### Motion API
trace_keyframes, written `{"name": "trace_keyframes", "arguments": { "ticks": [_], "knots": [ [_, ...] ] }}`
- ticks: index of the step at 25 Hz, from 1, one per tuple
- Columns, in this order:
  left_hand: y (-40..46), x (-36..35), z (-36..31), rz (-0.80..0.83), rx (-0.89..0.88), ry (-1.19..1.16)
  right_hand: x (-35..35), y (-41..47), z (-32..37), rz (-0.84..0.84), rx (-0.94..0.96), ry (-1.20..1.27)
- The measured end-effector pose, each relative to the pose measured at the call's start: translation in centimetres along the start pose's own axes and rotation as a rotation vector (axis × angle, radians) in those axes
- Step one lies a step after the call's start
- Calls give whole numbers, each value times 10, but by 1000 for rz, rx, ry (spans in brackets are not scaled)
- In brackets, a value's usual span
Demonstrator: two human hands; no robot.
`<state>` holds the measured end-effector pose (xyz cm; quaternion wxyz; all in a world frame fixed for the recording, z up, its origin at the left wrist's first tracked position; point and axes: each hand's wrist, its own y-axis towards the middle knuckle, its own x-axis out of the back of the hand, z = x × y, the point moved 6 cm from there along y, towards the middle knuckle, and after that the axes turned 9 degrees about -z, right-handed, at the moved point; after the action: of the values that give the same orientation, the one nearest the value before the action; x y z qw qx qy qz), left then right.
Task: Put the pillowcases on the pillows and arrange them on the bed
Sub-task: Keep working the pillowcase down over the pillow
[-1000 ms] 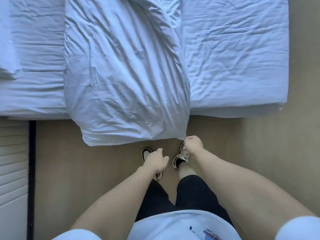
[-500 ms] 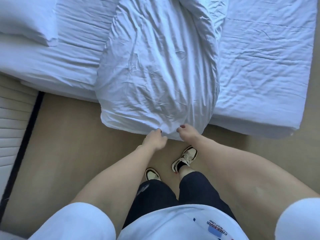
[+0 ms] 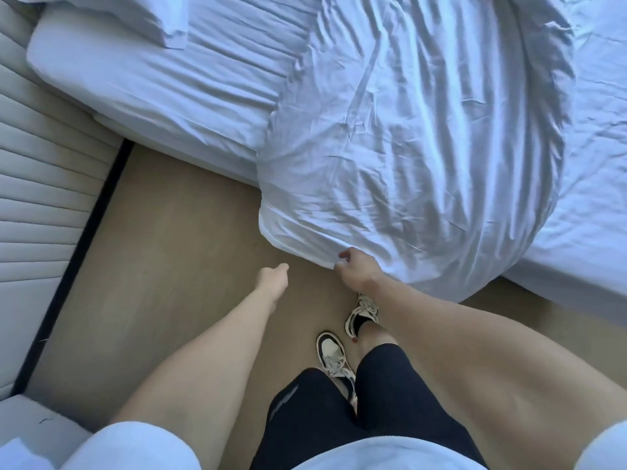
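Observation:
A large pillow in a wrinkled white pillowcase (image 3: pixel 424 147) lies across the bed (image 3: pixel 163 83), and its open end hangs over the near edge above the floor. My right hand (image 3: pixel 356 271) pinches the pillowcase hem at that overhanging end. My left hand (image 3: pixel 273 279) hovers over the floor a little left of the hem, holding nothing and touching no fabric. A second white pillow (image 3: pixel 112 15) rests at the head of the bed, top left, partly out of view.
A padded ribbed headboard (image 3: pixel 37 198) runs along the left side. Tan floor (image 3: pixel 176 239) lies between it and the bed. My feet in black-and-white sneakers (image 3: pixel 334 357) stand close to the bed edge, below the hanging pillow.
My left hand has let go of the pillowcase hem and moved left, away from it. My right hand keeps its grip. The view has swung left, showing the headboard.

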<state>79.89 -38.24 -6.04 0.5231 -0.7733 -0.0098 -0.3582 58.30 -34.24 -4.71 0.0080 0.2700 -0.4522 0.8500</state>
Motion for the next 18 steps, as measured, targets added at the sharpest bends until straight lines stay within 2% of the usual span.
{"name": "trace_keyframes", "arguments": {
  "ticks": [2,4,6,8,10,14,16,18],
  "knots": [
    [46,-2,-11,12,81,-129,-19,36,32,16,133,-62],
    [90,-9,-24,39,103,-158,-37,67,67,-13,259,-106],
    [128,-22,-38,147,127,-291,-45,93,93,-92,306,-155],
    [164,-40,-58,400,216,-649,-58,123,105,-148,252,-191],
    [194,-42,-80,574,296,-958,-73,147,105,-171,158,-203],
    [210,-19,-80,724,313,-1244,-89,161,113,-224,32,-65],
    [201,-7,-57,766,375,-1355,-92,150,120,-257,-10,-11],
    [190,-3,-30,766,508,-1485,-87,138,125,-288,-59,16]
  ]
}}
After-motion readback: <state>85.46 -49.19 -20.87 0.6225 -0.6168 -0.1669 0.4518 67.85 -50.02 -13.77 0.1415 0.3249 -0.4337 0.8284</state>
